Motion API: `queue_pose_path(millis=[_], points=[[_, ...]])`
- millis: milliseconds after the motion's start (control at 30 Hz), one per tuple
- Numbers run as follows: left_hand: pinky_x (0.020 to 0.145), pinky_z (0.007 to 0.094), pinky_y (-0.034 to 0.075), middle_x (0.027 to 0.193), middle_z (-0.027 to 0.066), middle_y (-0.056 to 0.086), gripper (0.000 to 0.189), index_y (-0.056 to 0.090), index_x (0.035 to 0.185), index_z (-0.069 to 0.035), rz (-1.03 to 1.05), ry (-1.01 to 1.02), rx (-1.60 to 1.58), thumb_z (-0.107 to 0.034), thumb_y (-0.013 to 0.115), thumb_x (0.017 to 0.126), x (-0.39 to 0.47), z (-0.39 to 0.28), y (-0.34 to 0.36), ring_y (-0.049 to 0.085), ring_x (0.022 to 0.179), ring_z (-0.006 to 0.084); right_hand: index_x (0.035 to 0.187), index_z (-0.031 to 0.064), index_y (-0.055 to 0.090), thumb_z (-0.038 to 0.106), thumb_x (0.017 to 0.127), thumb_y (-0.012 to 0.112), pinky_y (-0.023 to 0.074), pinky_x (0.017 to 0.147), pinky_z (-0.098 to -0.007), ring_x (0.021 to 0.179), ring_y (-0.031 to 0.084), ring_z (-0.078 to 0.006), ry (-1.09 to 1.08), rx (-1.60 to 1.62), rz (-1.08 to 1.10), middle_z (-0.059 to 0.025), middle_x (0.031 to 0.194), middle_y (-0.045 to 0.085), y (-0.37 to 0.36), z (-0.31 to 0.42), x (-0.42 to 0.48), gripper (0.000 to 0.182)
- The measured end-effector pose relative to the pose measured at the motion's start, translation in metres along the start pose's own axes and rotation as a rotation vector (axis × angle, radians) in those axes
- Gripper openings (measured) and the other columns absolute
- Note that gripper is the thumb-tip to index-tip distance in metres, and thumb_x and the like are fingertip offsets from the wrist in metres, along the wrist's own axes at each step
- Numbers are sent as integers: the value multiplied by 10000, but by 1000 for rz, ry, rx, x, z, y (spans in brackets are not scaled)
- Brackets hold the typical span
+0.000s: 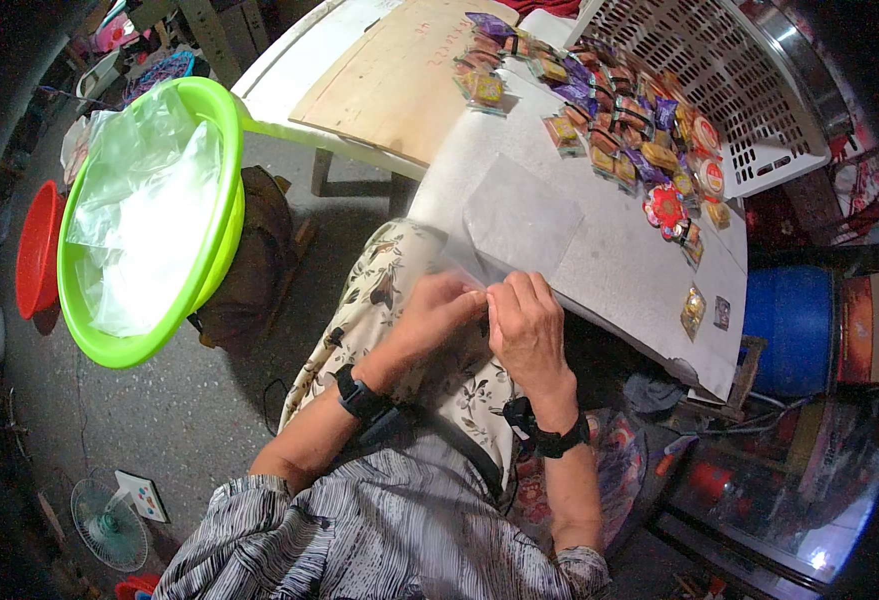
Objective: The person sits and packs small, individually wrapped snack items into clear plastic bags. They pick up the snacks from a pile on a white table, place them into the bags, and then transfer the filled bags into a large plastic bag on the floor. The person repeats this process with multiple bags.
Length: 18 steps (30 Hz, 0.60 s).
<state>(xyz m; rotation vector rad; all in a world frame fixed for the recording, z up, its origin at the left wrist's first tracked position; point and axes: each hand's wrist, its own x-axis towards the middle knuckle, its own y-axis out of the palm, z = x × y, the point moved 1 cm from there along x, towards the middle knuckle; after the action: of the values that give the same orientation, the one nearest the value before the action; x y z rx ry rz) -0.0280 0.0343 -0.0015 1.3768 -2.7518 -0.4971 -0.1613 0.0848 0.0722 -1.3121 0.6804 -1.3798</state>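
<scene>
My left hand [435, 304] and my right hand [525, 315] meet over my lap at the table's near edge. Their thumbs and fingertips pinch the edge of a thin clear plastic film [460, 259], which looks like a bag. A flat clear plastic bag [522, 217] lies on the white tabletop just beyond the fingers. Whether it is joined to the pinched film, I cannot tell. Farther off on the table is a spread of small wrapped snacks [619, 124] in yellow, brown and purple packets. A red flower-shaped packet [665, 206] lies at its near side.
A white slotted plastic basket [766, 82] tilts behind the snacks. Left of me stands a green basin [233, 120] holding clear plastic bags [146, 202]. A thin wooden board [379, 82] rests at the table's far left. A blue drum [788, 330] stands to the right.
</scene>
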Motion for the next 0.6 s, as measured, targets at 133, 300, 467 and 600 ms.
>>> queue_pose_path(millis=[133,300,467,600], points=[[642,245,465,789,26,626,182,607,866,36,-11,-2,37,-145,593,887,-1,-1,-1,553,734,82,751,10,465,-14,756,589,429,646,-417,728,490,-320,-33,7,1,-137,755,460,0,0,3,126],[602,226,433,747,-9,587,163,590,825,16,-27,25,32,-138,594,876,0,-1,1,517,694,59,748,13,451,-28,736,575,429,635,-425,721,491,-325,-20,59,-44,-139,752,460,6,-2,2,131],[607,228,431,725,-4,586,196,586,798,23,-20,20,80,-163,591,859,2,5,-3,514,693,65,759,15,446,-43,734,559,430,629,-431,713,502,-336,42,162,-84,-140,741,476,12,-4,2,130],[604,229,430,722,-11,581,191,582,792,17,7,45,17,-160,588,861,2,4,-2,514,692,61,766,17,447,-43,735,559,430,628,-431,703,507,-342,90,207,-95,-140,737,485,15,-5,0,130]])
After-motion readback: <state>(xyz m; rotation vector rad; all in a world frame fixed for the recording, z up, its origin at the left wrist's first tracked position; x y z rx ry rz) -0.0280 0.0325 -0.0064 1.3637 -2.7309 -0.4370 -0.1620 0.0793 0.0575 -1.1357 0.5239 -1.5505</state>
